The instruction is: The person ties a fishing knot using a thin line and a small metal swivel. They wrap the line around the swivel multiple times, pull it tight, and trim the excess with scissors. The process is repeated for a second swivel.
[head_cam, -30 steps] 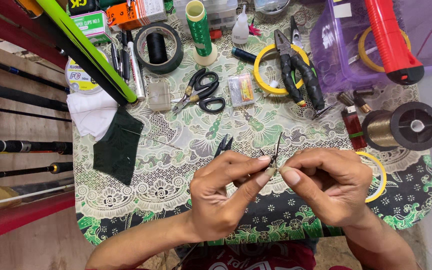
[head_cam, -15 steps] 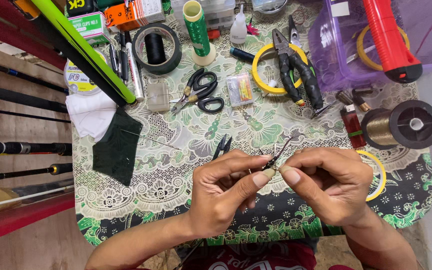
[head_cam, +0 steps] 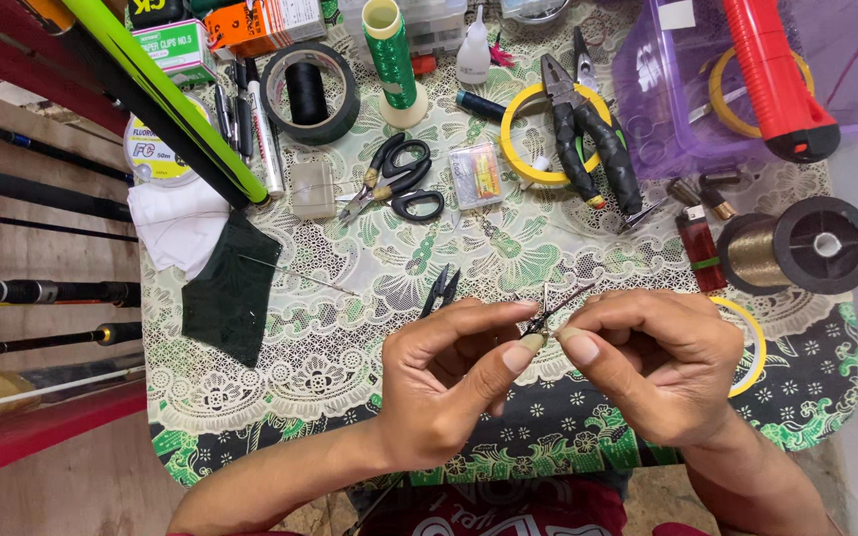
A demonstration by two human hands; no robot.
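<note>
Pinching together above the near edge of the green floral tablecloth (head_cam: 369,258), the left hand (head_cam: 449,382) and right hand (head_cam: 662,362) clamp their fingertips on 1 thin dark wire piece (head_cam: 553,310) held between them. Beyond, the translucent purple plastic box (head_cam: 647,109) at far right holds a red cylindrical handle (head_cam: 772,74) and a yellow ring (head_cam: 732,94). Black-handled scissors (head_cam: 404,184) lie farther off.

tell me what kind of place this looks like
Probably a home fishing-tackle workbench. Fishing rods lie along the left side, a spool of line and pliers sit on the patterned tablecloth, and the left hand and right hand pinch a small dark wire piece between them.
</note>
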